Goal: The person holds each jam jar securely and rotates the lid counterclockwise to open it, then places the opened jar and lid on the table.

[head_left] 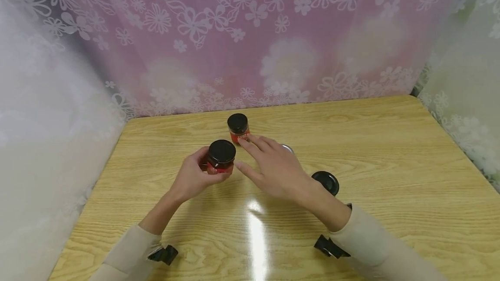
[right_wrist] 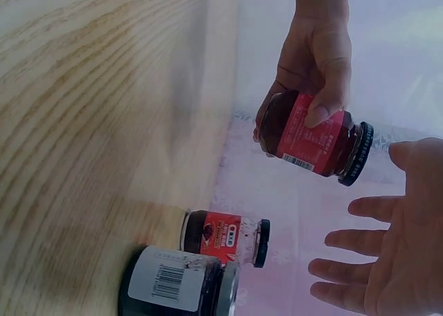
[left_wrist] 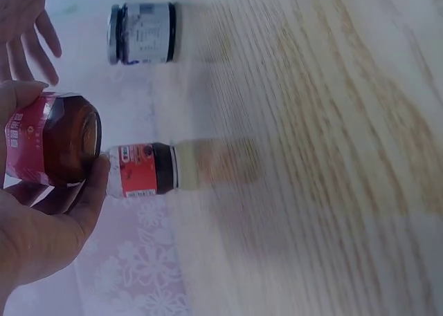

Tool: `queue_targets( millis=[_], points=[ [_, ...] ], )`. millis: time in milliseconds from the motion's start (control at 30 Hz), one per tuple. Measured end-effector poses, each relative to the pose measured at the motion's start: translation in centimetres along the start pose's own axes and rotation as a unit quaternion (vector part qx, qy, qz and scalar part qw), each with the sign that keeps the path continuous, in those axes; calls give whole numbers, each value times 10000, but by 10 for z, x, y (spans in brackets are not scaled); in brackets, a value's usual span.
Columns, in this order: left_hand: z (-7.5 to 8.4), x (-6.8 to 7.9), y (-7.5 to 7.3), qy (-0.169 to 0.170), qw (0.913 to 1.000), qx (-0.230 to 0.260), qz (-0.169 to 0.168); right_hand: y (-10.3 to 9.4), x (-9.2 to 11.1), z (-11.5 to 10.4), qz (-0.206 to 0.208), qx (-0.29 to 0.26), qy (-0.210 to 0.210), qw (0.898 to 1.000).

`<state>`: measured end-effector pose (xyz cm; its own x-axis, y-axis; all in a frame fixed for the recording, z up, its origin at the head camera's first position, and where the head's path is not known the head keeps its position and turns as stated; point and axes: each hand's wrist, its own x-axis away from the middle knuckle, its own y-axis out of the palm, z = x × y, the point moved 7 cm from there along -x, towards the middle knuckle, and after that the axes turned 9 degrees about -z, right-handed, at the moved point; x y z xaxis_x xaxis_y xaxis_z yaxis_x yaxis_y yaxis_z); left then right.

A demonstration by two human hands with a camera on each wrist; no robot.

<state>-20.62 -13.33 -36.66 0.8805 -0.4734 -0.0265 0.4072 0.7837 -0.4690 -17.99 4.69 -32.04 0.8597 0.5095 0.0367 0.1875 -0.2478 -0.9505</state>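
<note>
My left hand (head_left: 190, 180) grips a glass jar (head_left: 221, 152) with a red label and black lid, holding it upright above the table. In the right wrist view, the thumb lies across that jar's label. My right hand (head_left: 274, 168) is beside its lid with spread, straight fingers, and the right wrist view shows a gap between them. Behind the held jar, a smaller red-labelled jar (head_left: 238, 127) with a black lid stands on the table. A dark jar (right_wrist: 169, 281) with a white barcode label and silver lid stands near it, mostly hidden by my right hand in the head view.
A round black lid-like piece (head_left: 326, 183) lies on the wooden table (head_left: 390, 164), right of my right wrist and partly covered by the forearm. Floral curtains (head_left: 242, 55) hang behind the table's far edge and along both sides.
</note>
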Motion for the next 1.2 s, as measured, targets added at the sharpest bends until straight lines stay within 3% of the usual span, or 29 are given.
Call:
queue_targets(
  millis=[433, 833, 1200],
  points=[
    [24, 7, 16, 175, 9971, -708, -199, -12, 4, -5, 493, -541, -213, 9971],
    [32, 11, 23, 233, 9883, -1475, -297, -8, 5, -13, 455, -49, -215, 9987],
    [35, 14, 26, 401, 9845, -1688, -256, -3, 5, -17, 585, 253, -254, 9976]
  ],
)
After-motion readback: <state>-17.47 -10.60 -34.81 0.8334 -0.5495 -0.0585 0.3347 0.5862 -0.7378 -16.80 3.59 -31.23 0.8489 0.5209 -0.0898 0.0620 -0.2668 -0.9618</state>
